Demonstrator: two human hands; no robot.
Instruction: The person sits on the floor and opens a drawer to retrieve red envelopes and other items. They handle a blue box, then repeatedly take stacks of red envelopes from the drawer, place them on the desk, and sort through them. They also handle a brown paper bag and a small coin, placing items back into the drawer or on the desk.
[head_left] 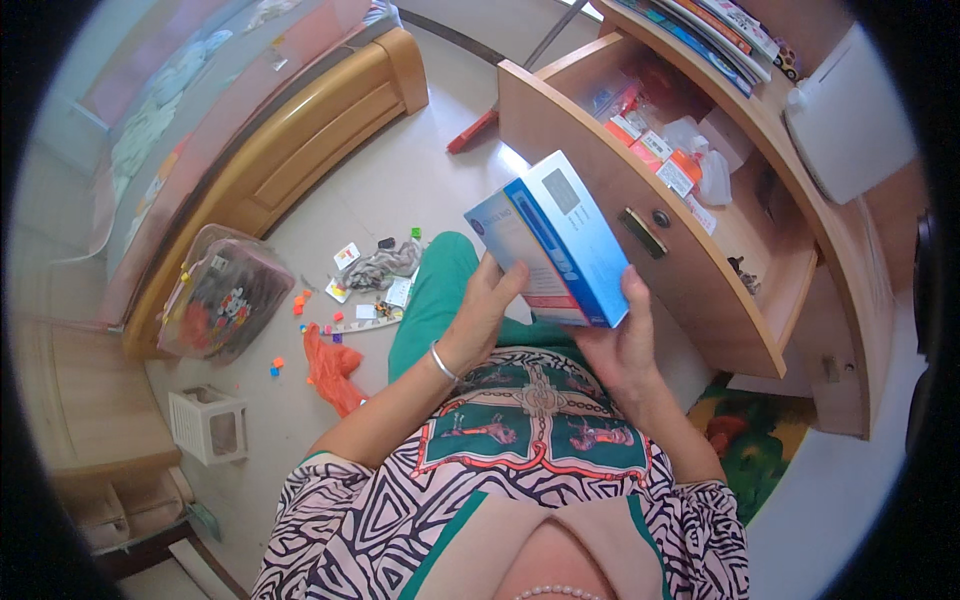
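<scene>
A blue and white cardboard box [565,245] is held tilted above my lap, between both hands. My left hand [487,305] grips its left lower side, thumb against the printed face. At the opposite end, my right hand [625,340] closes on the lower right corner, its thumb along the edge. Just beyond the box stands a pulled-out wooden drawer [580,125]. Inside it lie several small orange and white boxes [652,150], a translucent plastic piece [714,178] and clear bags.
Small toys, cards and a grey plastic bag [375,268] litter the floor at left, beside a red plastic bag [332,368]. A clear storage bag [225,295] and white basket [208,424] stand farther left. A wooden bed [300,130] bounds the far left; books [700,40] top the cabinet.
</scene>
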